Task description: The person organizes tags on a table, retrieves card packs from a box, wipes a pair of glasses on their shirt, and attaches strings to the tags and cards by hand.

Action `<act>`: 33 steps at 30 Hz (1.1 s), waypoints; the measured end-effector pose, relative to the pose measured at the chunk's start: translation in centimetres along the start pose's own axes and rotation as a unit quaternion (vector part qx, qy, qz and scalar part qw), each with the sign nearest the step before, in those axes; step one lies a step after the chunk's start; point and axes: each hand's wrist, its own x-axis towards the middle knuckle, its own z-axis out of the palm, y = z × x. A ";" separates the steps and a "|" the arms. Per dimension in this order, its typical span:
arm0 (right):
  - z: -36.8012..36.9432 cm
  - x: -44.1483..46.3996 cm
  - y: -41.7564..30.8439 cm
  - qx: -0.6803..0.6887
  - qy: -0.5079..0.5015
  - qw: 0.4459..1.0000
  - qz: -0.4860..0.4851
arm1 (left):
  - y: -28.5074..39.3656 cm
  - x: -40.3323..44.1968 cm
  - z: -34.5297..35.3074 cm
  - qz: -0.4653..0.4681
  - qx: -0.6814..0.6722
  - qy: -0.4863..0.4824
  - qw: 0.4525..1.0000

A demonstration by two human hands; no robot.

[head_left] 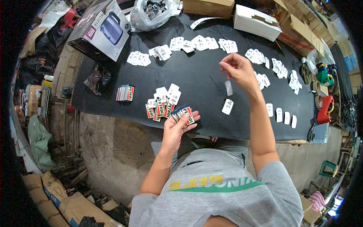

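Observation:
Over the table's front edge, my left hand (pixel 179 126) holds a fanned stack of PETROL cards (pixel 187 116). My right hand (pixel 237 70) is raised above the black table (pixel 196 77), its thumb and fingertips drawn together; whether anything is between them is too small to tell. Below it a small white tag (pixel 228 87) appears tilted, apart from the fingertips. A white barcode tag (pixel 227 106) lies nearer to me. Left of my left hand is a loose pile of PETROL cards and white tags (pixel 162 103). A neat row of PETROL cards (pixel 125 93) lies farther left.
Groups of white tags (pixel 200 42) form an arc across the table, with several single tags (pixel 279 115) at the right. A kettle box (pixel 102 30), plastic bag (pixel 151 17) and white box (pixel 256 23) stand behind. A red tape dispenser (pixel 326 109) sits at the right edge.

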 end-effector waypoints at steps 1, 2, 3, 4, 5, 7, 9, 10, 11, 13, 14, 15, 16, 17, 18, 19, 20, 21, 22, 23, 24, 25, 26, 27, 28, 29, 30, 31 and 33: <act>-0.2 -0.8 -1.1 0.038 -0.006 0.999 -0.004 | 0.0 0.1 0.1 0.000 0.000 0.000 1.000; -0.4 -1.5 -1.9 0.076 -0.013 0.997 -0.007 | 0.0 0.3 0.2 0.008 0.006 0.008 1.000; -0.2 -2.1 -2.4 0.120 -0.036 0.992 -0.022 | -0.1 0.5 0.3 0.015 0.011 0.016 1.000; 0.1 -3.0 -3.0 0.122 -0.039 0.991 -0.021 | -0.1 0.7 0.4 0.015 0.012 0.020 1.000; 0.7 -3.9 -3.8 0.129 -0.078 0.989 -0.008 | -0.2 0.9 0.4 0.030 0.007 0.020 0.999; 2.3 -5.3 -4.0 0.121 -0.152 0.981 0.019 | -0.1 1.1 0.6 0.052 -0.011 0.026 0.998; 3.8 -6.1 -4.2 0.085 -0.182 0.977 0.071 | 0.0 1.2 0.8 0.074 -0.007 0.030 0.997; 4.7 -6.3 -3.4 0.110 -0.178 0.975 0.079 | 0.0 1.3 0.8 0.094 -0.004 0.032 0.995; 5.5 -6.5 -2.6 0.099 -0.177 0.976 0.075 | 0.3 1.2 0.9 0.100 0.005 0.043 0.994; 6.6 -6.9 -2.5 0.075 -0.168 0.980 0.074 | 0.1 1.1 0.8 0.119 0.030 0.067 0.990; 6.9 -7.0 -2.4 0.075 -0.170 0.980 0.074 | 0.0 1.1 0.7 0.140 0.056 0.089 0.985; 7.4 -7.0 -1.9 0.041 -0.138 0.988 0.058 | -0.2 1.1 0.7 0.141 0.056 0.091 0.984; 7.7 -6.9 -1.6 0.007 -0.106 0.994 0.041 | -0.4 1.2 0.7 0.169 0.063 0.119 0.976; 7.8 -6.9 -1.4 0.008 -0.107 0.993 0.039 | -0.5 1.3 0.8 0.197 0.069 0.147 0.967; 7.8 -6.8 -1.1 0.013 -0.103 0.994 0.042 | -0.3 1.2 0.8 0.199 0.071 0.149 0.966; 7.8 -6.7 -1.0 0.019 -0.099 0.994 0.047 | -0.2 1.1 0.8 0.211 0.105 0.165 0.958; 8.0 -6.7 -1.2 0.020 -0.100 0.994 0.048 | -0.1 0.9 0.8 0.221 0.138 0.180 0.949; 8.0 -6.8 -1.4 0.013 -0.105 0.993 0.048 | -0.5 1.1 0.5 0.229 0.163 0.193 0.940; 8.1 -6.8 -1.6 0.005 -0.110 0.993 0.048 | -0.6 1.1 0.5 0.228 0.163 0.194 0.940; 8.2 -6.8 -1.6 0.005 -0.110 0.993 0.048 | -0.7 1.1 0.5 0.230 0.175 0.197 0.937; 8.4 -6.9 -1.7 0.006 -0.108 0.993 0.050 | -0.8 1.1 0.5 0.232 0.188 0.201 0.933; 8.6 -6.8 -1.8 0.008 -0.105 0.993 0.048 | -1.0 1.0 0.4 0.246 0.217 0.207 0.922; 8.9 -6.8 -1.4 -0.007 -0.099 0.994 0.038 | -1.2 0.9 0.3 0.238 0.207 0.210 0.925; 9.1 -6.7 -1.2 0.031 -0.109 0.992 0.060 | -1.2 1.0 0.4 0.268 0.228 0.214 0.911; 9.3 -6.7 -1.1 0.068 -0.121 0.987 0.084 | -1.0 1.0 0.2 0.296 0.249 0.219 0.896; 9.4 -6.6 -1.4 0.163 -0.132 0.973 0.097 | -1.1 0.9 -0.4 0.303 0.290 0.224 0.880; 9.6 -6.5 -1.6 0.200 -0.136 0.964 0.108 | -0.8 0.8 -0.8 0.306 0.288 0.231 0.878; 9.7 -6.4 -2.0 0.231 -0.157 0.952 0.123 | -0.4 0.7 -1.1 0.353 0.325 0.208 0.852; 10.0 -6.0 -2.3 0.260 -0.182 0.938 0.136 | 0.5 0.2 -1.8 0.413 0.384 0.166 0.809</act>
